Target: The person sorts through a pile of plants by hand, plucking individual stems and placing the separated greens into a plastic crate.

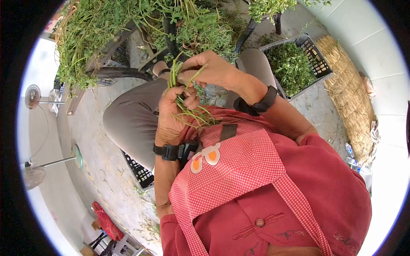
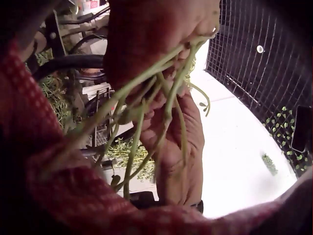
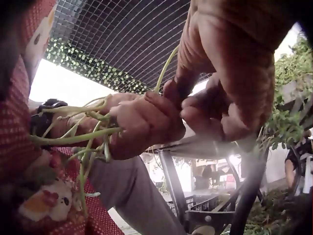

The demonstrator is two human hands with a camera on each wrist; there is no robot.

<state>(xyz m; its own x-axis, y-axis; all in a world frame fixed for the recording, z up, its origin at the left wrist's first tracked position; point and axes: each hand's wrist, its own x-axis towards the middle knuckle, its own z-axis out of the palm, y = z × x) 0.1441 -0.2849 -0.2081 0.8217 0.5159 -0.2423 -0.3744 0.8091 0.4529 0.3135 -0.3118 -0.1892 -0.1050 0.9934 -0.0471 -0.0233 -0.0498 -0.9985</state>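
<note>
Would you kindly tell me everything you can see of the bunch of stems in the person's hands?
The bunch of stems is a loose handful of thin, pale-green, fresh-looking plant stalks, some bent, with a few small leaves. It runs through the left hand, whose curled fingers grip it; ends stick out on both sides of the fist, the lower ones splaying toward the checked apron. The right hand is at its upper part, seemingly pinching a stalk.
</note>
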